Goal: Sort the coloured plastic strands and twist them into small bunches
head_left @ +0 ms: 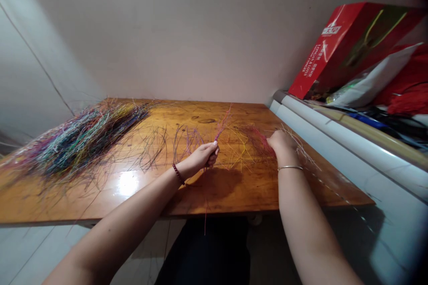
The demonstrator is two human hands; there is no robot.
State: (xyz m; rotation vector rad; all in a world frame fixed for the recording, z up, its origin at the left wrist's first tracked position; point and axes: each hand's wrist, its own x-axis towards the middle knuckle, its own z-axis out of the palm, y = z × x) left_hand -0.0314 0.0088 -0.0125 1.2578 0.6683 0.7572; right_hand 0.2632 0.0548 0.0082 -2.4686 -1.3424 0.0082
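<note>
My left hand (204,155) pinches a thin pink-purple strand (223,125) that rises from the fingers and hangs down past the table's front edge. My right hand (282,142) rests on the table with its fingers down on a small red bunch of strands (257,139); whether it grips them is unclear. Loose yellow strands (239,149) lie between the two hands. A big mixed heap of coloured strands (82,136) covers the left part of the wooden table (140,187). A dark bead bracelet is on my left wrist, a thin metal bangle on my right.
Small sorted bunches of dark and purple strands (174,142) lie mid-table. A white cabinet (351,142) adjoins the table's right side, carrying a red box (337,44), a plastic bag and red items. A plain wall stands behind.
</note>
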